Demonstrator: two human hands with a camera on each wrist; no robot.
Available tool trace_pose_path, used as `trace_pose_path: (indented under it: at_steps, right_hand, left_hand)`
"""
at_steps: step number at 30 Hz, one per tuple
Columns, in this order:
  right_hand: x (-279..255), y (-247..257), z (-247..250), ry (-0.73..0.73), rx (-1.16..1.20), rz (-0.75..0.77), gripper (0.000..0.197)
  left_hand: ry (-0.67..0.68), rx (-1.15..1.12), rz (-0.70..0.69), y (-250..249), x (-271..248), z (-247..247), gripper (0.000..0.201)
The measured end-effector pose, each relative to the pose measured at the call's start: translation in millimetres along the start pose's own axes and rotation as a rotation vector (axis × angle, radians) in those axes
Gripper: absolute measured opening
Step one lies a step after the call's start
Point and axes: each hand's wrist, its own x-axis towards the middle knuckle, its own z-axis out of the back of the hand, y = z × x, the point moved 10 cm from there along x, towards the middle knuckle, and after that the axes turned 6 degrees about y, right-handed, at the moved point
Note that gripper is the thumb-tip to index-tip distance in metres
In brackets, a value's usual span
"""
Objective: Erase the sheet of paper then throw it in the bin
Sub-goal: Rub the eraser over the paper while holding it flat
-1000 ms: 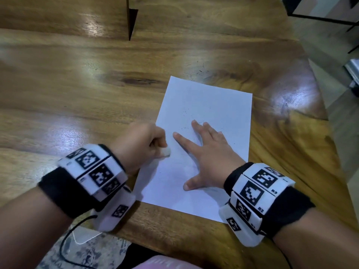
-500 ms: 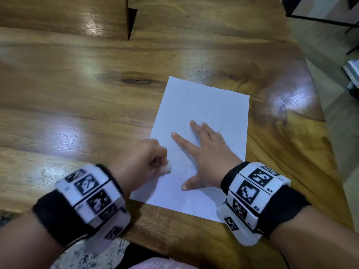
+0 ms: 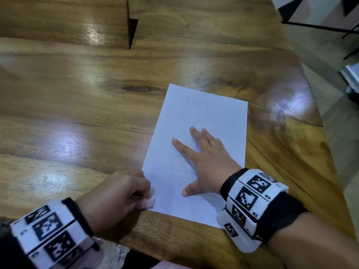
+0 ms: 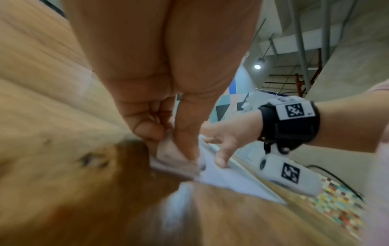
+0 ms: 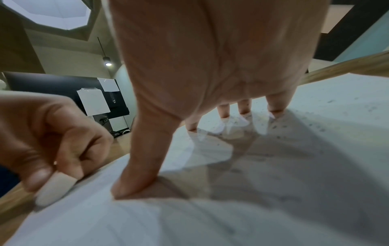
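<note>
A white sheet of paper (image 3: 206, 121) lies on the wooden table (image 3: 77, 113), with dark eraser crumbs scattered near its middle. My right hand (image 3: 202, 152) lies flat on the sheet with fingers spread, pressing it down; the right wrist view shows the thumb and fingertips (image 5: 244, 111) on the paper (image 5: 210, 216). My left hand (image 3: 120, 195) pinches a small white eraser (image 3: 149, 200) at the sheet's near left corner. In the left wrist view the eraser (image 4: 168, 151) sits between thumb and fingers, touching the paper's edge (image 4: 231, 181).
The table's right edge (image 3: 318, 144) curves close to the sheet, with floor beyond it. A dark gap (image 3: 132, 30) splits the table top at the back. A patterned floor (image 3: 116, 255) shows below the near edge. No bin is in view.
My left hand has slid with the eraser toward me along the sheet's left side, from beside the right index finger to the near left corner. The right hand stays flat on the paper.
</note>
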Motion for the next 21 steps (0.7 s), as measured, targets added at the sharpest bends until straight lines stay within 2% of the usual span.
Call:
trace_pose_path:
  at_steps: [2, 4, 6, 8, 10, 12, 15, 19, 21]
  right_hand:
    - [0.2, 0.5, 0.2, -0.001, -0.003, 0.001, 0.118]
    - [0.8, 0.1, 0.3, -0.003, -0.003, -0.002, 0.118]
    - [0.8, 0.4, -0.1, 0.002, 0.000, -0.004, 0.118]
    - [0.4, 0.8, 0.2, 0.002, 0.009, -0.002, 0.119]
    - [-0.2, 0.8, 0.6, -0.001, 0.020, 0.004, 0.118]
    - [-0.3, 1.8, 0.7, -0.009, 0.037, 0.017, 0.118]
    - [-4.1, 0.1, 3.8, -0.036, 0.102, 0.049, 0.124]
    - [-11.8, -14.1, 9.6, -0.056, 0.191, 0.049, 0.129]
    - [-11.8, -13.9, 10.7, -0.054, 0.168, 0.053, 0.128]
  left_hand:
    - [-0.059, 0.017, 0.008, -6.3, 14.3, 15.3, 0.016]
    - [-0.178, 0.065, 0.018, -16.5, 37.1, 36.5, 0.019]
    - [-0.241, 0.116, 0.036, -22.6, 48.6, 42.5, 0.017]
    - [-0.203, 0.093, 0.008, -23.4, 39.0, 30.0, 0.019]
    - [-0.079, 0.053, -0.016, -21.6, 21.0, 6.0, 0.022]
    - [-0.013, 0.038, -0.016, -19.3, 9.0, -8.4, 0.022]
    - [-0.026, 0.022, -0.016, -19.5, 7.9, -7.6, 0.019]
    - [0.041, 0.049, 0.046, -20.7, 19.5, 0.2, 0.008]
    - [-0.014, 0.069, 0.096, -20.4, 38.3, 24.1, 0.011]
